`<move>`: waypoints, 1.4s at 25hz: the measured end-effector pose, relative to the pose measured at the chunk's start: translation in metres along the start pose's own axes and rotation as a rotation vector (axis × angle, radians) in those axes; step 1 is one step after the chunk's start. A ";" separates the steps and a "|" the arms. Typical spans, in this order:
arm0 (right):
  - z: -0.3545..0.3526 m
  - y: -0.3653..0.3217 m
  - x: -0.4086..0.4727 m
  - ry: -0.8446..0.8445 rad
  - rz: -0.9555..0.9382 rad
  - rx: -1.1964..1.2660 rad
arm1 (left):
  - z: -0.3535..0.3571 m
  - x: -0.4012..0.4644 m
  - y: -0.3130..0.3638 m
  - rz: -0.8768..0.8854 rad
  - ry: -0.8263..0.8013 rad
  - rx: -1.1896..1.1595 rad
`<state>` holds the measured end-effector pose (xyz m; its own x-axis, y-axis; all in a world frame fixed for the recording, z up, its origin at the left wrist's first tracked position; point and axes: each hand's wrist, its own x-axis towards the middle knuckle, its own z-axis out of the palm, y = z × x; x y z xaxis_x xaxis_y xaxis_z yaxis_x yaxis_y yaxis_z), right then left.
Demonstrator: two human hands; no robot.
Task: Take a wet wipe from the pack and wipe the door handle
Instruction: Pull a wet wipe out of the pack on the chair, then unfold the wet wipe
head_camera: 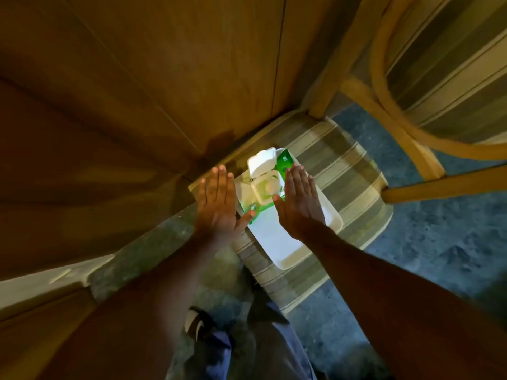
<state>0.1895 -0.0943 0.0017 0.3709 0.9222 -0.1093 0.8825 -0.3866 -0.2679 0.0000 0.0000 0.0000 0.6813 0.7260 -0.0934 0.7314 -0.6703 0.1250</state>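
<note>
Both hands are stretched out flat, palms down, fingers straight and close together, over a wet wipe pack (264, 185) in the middle of the frame. The left hand (216, 201) hovers over the pack's left edge and holds nothing; its thumb points right toward the green wrapper near the pack's lower corner, though whether it touches cannot be told. The right hand (300, 200) is likewise fully open and empty, covering the pack's right side, with its thumb tip near the white dispenser opening.

The pack is green and white, brightly lit, with its white flip lid (262, 161) standing open toward the top of the frame. It lies at the upper end of a white tray (277, 242), which rests on the striped cushion (345, 171) of a wooden chair (428, 185) whose curved back and arm fill the upper right of the frame.

A brown wooden door (153, 78) takes up the upper left of the frame, just beside the chair seat. No handle shows in this view. Below, at the bottom centre, are the person's blue trousers (263, 346) and a dark shoe (199, 322) on blue-grey carpet (439, 242).
</note>
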 end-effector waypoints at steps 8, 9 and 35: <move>0.013 -0.027 0.030 -0.053 0.183 0.117 | 0.017 0.007 -0.007 0.007 0.016 0.029; 0.012 -0.031 0.033 -0.080 0.249 0.133 | 0.016 0.007 -0.009 0.003 0.014 0.031; -0.474 -0.522 -0.023 0.311 -0.918 1.230 | -0.612 -0.208 -0.182 -0.410 1.197 -1.431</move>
<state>-0.1424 0.0846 0.5979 0.0395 0.7355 0.6764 0.1200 0.6685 -0.7339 -0.2916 0.0649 0.6015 -0.3340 0.9141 0.2297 -0.1736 -0.2992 0.9383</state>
